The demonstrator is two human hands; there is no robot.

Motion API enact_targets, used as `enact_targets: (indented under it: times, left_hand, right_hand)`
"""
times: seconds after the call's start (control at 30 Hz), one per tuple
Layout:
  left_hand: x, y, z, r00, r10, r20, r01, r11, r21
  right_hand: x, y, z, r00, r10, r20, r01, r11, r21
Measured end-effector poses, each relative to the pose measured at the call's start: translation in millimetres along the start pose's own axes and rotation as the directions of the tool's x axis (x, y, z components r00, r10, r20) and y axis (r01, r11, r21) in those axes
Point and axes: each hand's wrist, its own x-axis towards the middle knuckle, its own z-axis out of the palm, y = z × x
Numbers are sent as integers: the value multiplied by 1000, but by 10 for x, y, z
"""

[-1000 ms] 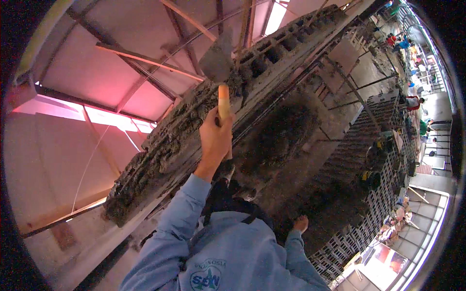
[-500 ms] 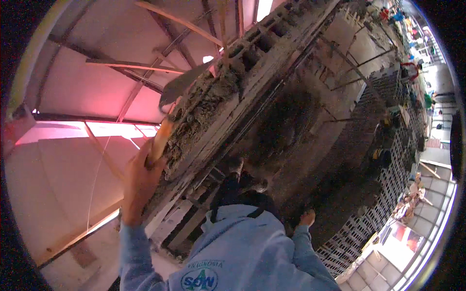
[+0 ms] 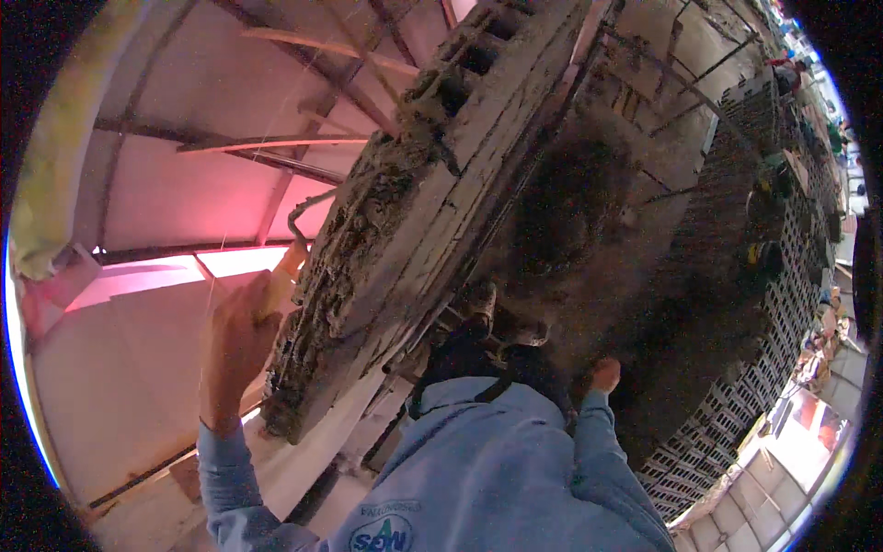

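My left hand (image 3: pixel 241 331) is wrapped around the wooden handle (image 3: pixel 292 260) of a trowel. Its bent metal neck (image 3: pixel 299 216) shows past the handle; the blade is edge-on and hard to make out. The hand is beside the outer edge of a long block wall (image 3: pixel 432 221). Rough grey mortar (image 3: pixel 354 216) lies along the near top of that wall. Farther along, the open cells of hollow blocks (image 3: pixel 478 57) show. My right hand (image 3: pixel 604 375) hangs low at my side, away from the wall, its fingers too unclear to read.
Wooden strips (image 3: pixel 322 48) and dark metal beams (image 3: pixel 147 136) cross pale panels left of the wall. A thin string runs down there. Stacks of perforated bricks (image 3: pixel 727 414) stand right, beyond a dark floor. Metal bars (image 3: pixel 685 83) stand far off.
My left hand has moved slightly left, and the trowel has turned from showing its broad blade to nearly edge-on. The view has shifted, with my right hand now farther right and higher.
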Motion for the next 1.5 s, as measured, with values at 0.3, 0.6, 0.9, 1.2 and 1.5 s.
enact_targets:
  times: [0.3,0.6,0.9,1.2,1.5]
  left_hand:
    - [264,560,-263,997,-68,29,67,997,41]
    - [831,916,-190,993,115,8,-113,963,246]
    - [907,1443,-684,997,79,11,-78,946,316]
    - [850,680,-88,979,148,-141,-135,986,101]
    - [845,950,600,964,25,-265,-53,993,-102]
  right_hand:
    - [-190,-333,-548,818,377,434,15,741,-671]
    - [-122,-541,-772,792,368,487,204,592,-780]
    - [-215,839,-297,838,307,451,272,480,-834]
    - [-427,1285,-347,583,-504,637,810,302,-503]
    - [152,-344,-715,683,-29,730,499,748,-437]
